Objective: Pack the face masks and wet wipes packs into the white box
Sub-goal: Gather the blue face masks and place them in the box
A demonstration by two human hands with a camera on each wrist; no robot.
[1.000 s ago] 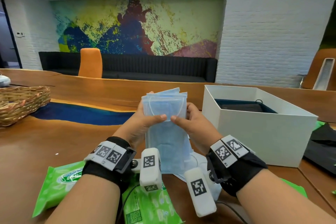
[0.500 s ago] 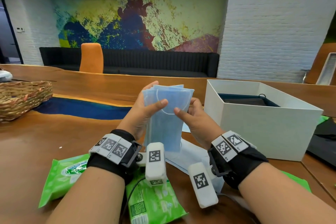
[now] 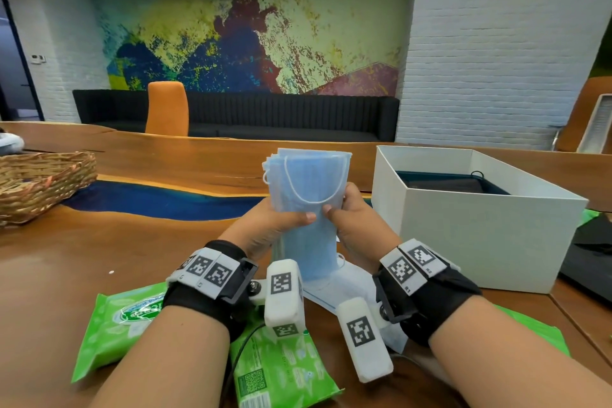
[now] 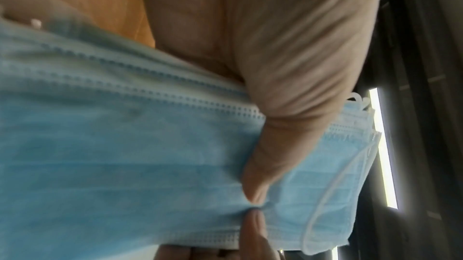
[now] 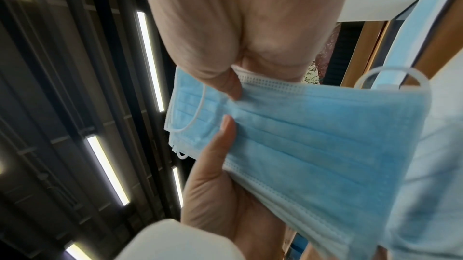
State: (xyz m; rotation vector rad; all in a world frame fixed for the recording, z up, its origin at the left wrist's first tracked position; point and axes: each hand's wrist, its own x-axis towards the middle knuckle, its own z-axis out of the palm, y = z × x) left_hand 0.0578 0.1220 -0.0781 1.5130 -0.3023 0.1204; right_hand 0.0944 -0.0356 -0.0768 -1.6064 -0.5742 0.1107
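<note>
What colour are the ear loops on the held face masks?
White ear loops on light blue face masks; clearest in the right wrist view.

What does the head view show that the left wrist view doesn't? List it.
Head view only: the open white cardboard box, green wet wipes packs on the wooden table, and a woven wicker basket. Left wrist view only: the masks' embossed edge seams up close. Both: the left hand and right hand gripping the stack of blue pleated face masks.

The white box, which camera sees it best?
The head view. The white cardboard box shows whole there, open-topped on the wooden table, with something dark inside. The right wrist view catches only a white piece that may be its wall. The left wrist view shows none of it.
</note>
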